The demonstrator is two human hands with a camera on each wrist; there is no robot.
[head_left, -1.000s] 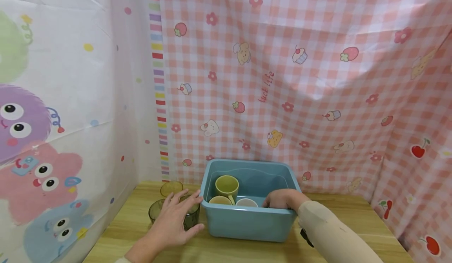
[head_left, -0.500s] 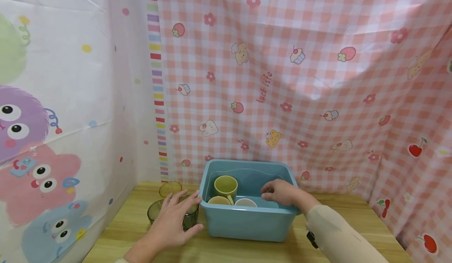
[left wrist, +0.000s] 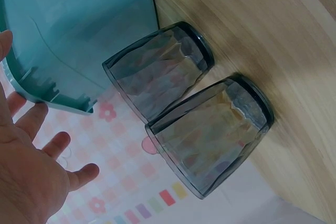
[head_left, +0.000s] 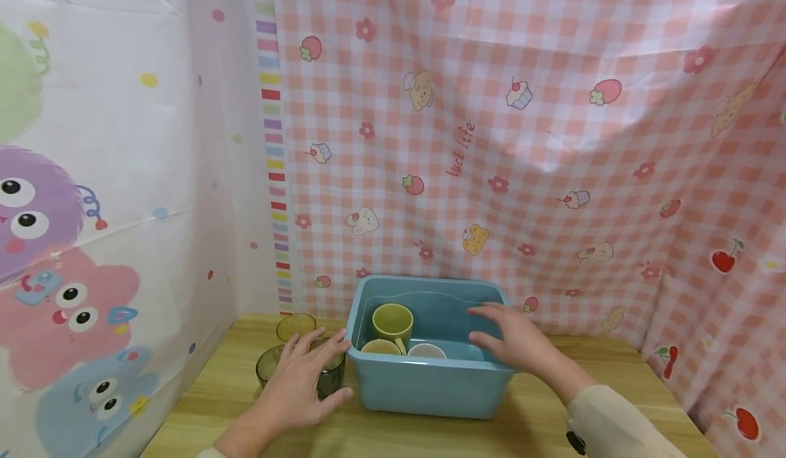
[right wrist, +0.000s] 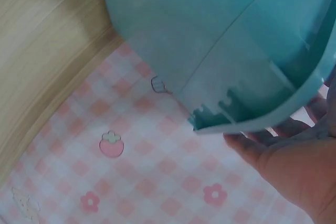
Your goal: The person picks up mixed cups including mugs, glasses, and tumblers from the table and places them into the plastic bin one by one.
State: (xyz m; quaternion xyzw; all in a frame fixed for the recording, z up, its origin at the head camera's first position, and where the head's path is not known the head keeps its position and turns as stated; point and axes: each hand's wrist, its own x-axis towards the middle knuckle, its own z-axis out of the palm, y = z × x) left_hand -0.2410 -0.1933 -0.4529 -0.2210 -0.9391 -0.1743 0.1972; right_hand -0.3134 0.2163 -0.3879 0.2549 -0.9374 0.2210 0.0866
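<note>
A blue plastic bin (head_left: pixel 432 386) stands on the table. Inside it are a green mug (head_left: pixel 393 321), a yellow mug (head_left: pixel 382 347) and a white cup (head_left: pixel 426 351), grouped towards the left and front. My left hand (head_left: pixel 301 383) is spread out at the bin's left rim, fingertips right by it, holding nothing. Over the bin's right rim is my right hand (head_left: pixel 518 338), fingers extended and nothing in them; in the right wrist view its fingers (right wrist: pixel 247 148) lie along the rim's outside. Two dark clear glasses (left wrist: pixel 163 72) (left wrist: pixel 215 135) stand left of the bin, partly behind my left hand in the head view.
A yellow transparent glass (head_left: pixel 296 327) sits behind the dark glasses. The wooden table (head_left: pixel 589 390) extends to the right and front of the bin. A pink checked cloth (head_left: pixel 430 137) hangs close behind, and a white printed cloth (head_left: pixel 153 171) hangs on the left.
My right hand has come up from inside the bin's right part, opened its fingers and shifted right to the rim. My left hand has stayed in place.
</note>
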